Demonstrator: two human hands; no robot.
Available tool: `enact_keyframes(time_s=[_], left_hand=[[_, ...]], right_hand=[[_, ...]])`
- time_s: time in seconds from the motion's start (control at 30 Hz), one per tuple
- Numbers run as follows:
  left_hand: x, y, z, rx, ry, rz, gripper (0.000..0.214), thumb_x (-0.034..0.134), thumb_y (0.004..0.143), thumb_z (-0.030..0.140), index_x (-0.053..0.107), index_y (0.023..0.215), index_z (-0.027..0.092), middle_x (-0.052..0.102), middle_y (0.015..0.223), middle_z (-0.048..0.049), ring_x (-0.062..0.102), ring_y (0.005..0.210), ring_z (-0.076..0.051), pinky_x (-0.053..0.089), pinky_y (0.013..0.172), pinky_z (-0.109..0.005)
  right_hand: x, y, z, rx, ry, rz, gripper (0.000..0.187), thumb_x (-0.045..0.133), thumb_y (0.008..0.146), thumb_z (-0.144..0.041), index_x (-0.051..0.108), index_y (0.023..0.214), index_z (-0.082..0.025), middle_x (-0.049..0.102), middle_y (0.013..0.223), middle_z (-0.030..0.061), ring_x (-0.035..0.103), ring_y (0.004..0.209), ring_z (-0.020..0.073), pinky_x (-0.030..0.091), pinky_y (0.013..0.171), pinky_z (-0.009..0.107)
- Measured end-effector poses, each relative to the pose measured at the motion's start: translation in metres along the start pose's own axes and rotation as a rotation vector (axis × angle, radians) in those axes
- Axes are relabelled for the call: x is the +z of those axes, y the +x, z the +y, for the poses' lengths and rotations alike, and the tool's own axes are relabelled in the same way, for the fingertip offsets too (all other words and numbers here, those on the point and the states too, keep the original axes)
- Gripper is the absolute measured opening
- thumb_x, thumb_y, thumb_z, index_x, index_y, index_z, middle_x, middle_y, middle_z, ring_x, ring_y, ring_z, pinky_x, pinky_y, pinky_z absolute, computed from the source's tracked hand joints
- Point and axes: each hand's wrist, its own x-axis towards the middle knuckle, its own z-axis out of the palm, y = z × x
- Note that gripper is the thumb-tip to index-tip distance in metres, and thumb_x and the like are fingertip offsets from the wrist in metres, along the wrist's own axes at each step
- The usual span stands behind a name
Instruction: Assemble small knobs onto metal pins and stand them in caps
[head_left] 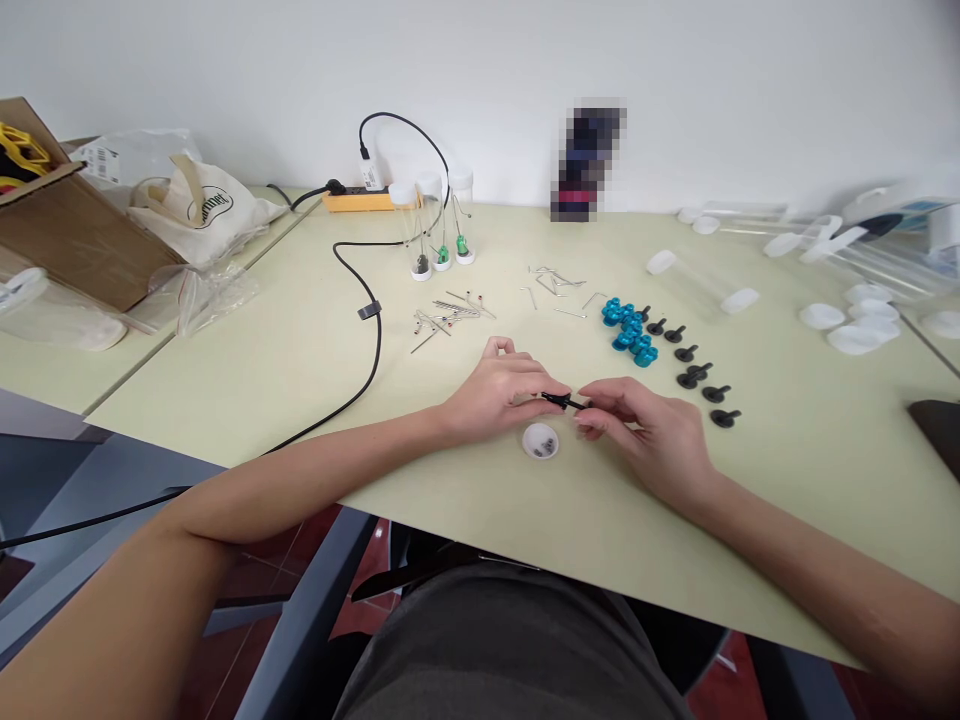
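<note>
My left hand (501,392) and my right hand (646,430) meet over the pale green table (285,370), both pinching a small black screw-like part (564,402) between their fingertips. Just below it a small clear tube (541,441) stands on the table with dark pieces inside. A cluster of blue knobs (628,330) and several black knobs (694,377) lie beyond my right hand. Metal pins (448,315) and bent metal keys (553,285) lie beyond my left hand.
Three capped tubes (439,222) stand at the back by a yellow power strip (360,200); its black cable (373,345) runs off the front left. A cardboard box (64,225) and cloth bag (206,210) sit far left. White caps and clear tubes (840,300) lie far right.
</note>
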Motion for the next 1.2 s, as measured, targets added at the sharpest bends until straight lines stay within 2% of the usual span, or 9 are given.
enact_keyframes(time_s=[0.4,0.6,0.8,1.0,1.1,1.2], left_hand=[[0.001,0.0,0.0,0.05,0.088,-0.004,0.024,0.045,0.086,0.038,0.062,0.095,0.024,0.066,0.085,-0.0005,0.056,0.078,-0.012,0.024,0.08,-0.033],[0.003,0.0,0.0,0.095,0.156,0.003,0.024,0.041,0.088,0.037,0.061,0.093,0.024,0.066,0.084,-0.0009,0.056,0.077,-0.013,0.024,0.08,-0.034],[0.004,-0.001,0.003,0.134,0.203,-0.006,0.025,0.039,0.089,0.035,0.06,0.093,0.022,0.066,0.083,-0.0013,0.055,0.077,-0.013,0.023,0.08,-0.034],[0.004,0.001,0.006,0.087,0.231,-0.009,0.026,0.039,0.089,0.035,0.059,0.093,0.02,0.064,0.078,-0.0014,0.053,0.075,-0.013,0.023,0.08,-0.034],[0.003,0.002,0.006,0.035,0.187,-0.001,0.023,0.041,0.088,0.034,0.06,0.092,0.02,0.064,0.079,-0.001,0.054,0.075,-0.013,0.023,0.081,-0.034],[0.001,0.003,0.005,-0.02,0.15,0.008,0.022,0.044,0.087,0.034,0.06,0.093,0.02,0.064,0.079,-0.0006,0.055,0.076,-0.013,0.022,0.081,-0.033]], right_hand=[[-0.001,0.002,-0.003,0.049,0.068,-0.083,0.014,0.044,0.088,-0.032,0.05,0.098,-0.025,0.061,0.06,-0.0037,0.059,0.051,0.0126,0.049,0.053,0.025],[-0.002,0.004,-0.008,0.123,0.181,-0.167,0.018,0.034,0.091,-0.034,0.047,0.101,-0.026,0.06,0.06,-0.0027,0.053,0.043,0.0112,0.047,0.045,0.023],[-0.001,0.007,-0.007,0.186,0.186,-0.2,0.014,0.033,0.091,-0.034,0.041,0.097,-0.025,0.056,0.056,-0.0043,0.05,0.043,0.0111,0.041,0.041,0.022],[-0.001,0.011,-0.002,0.275,0.328,-0.22,0.018,0.033,0.091,-0.04,0.038,0.096,-0.024,0.057,0.056,-0.0042,0.047,0.042,0.01,0.037,0.039,0.02],[-0.001,0.012,-0.002,0.269,0.387,-0.246,0.022,0.031,0.091,-0.041,0.04,0.1,-0.023,0.058,0.062,-0.0017,0.049,0.046,0.0103,0.037,0.04,0.02],[-0.001,0.013,-0.002,0.235,0.399,-0.256,0.022,0.037,0.089,-0.038,0.039,0.106,-0.024,0.056,0.067,-0.0013,0.051,0.054,0.0115,0.041,0.048,0.022]])
